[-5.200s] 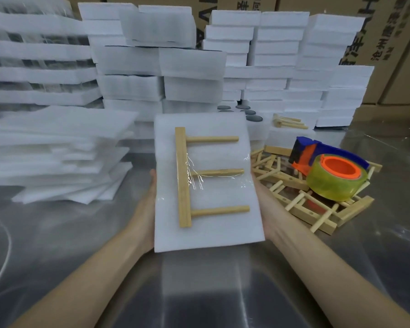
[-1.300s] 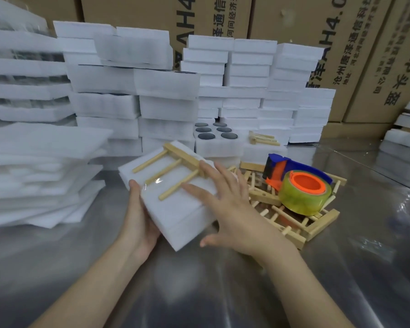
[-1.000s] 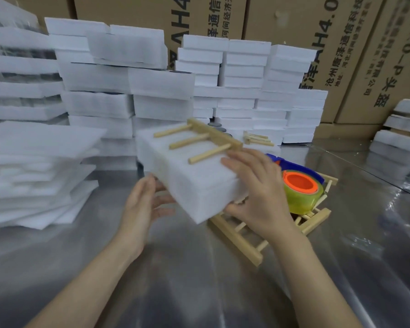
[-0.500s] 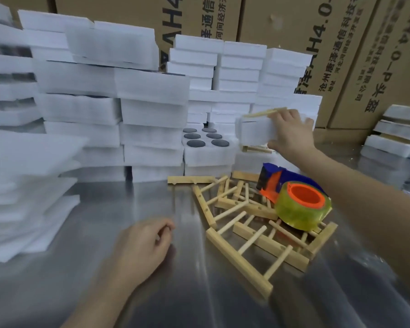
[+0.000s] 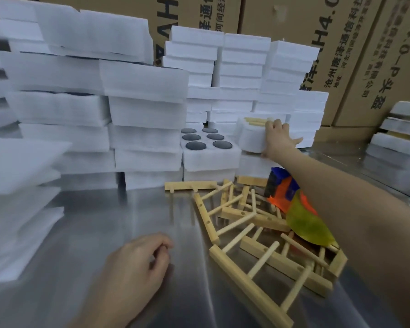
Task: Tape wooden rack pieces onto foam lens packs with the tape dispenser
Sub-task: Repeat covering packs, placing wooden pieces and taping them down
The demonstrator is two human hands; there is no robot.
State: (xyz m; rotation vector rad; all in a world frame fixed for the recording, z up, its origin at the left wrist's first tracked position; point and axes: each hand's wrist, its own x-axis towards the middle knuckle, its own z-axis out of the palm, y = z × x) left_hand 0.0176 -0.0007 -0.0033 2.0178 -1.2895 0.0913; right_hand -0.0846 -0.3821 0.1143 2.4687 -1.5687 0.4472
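Toppling threatens far right: right hand [image 5: 276, 136], fingers curled round the white foam lens pack [image 5: 250, 138] bearing its pale wooden rack piece [image 5: 255, 121], holds it perhaps overhanging the white foam stack [image 5: 253, 165]; left hand [image 5: 137, 259] lies near, loosely curled.

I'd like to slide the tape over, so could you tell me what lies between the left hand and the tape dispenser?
In the head view, a loose pile of wooden rack pieces lies between the left hand and the tape dispenser.
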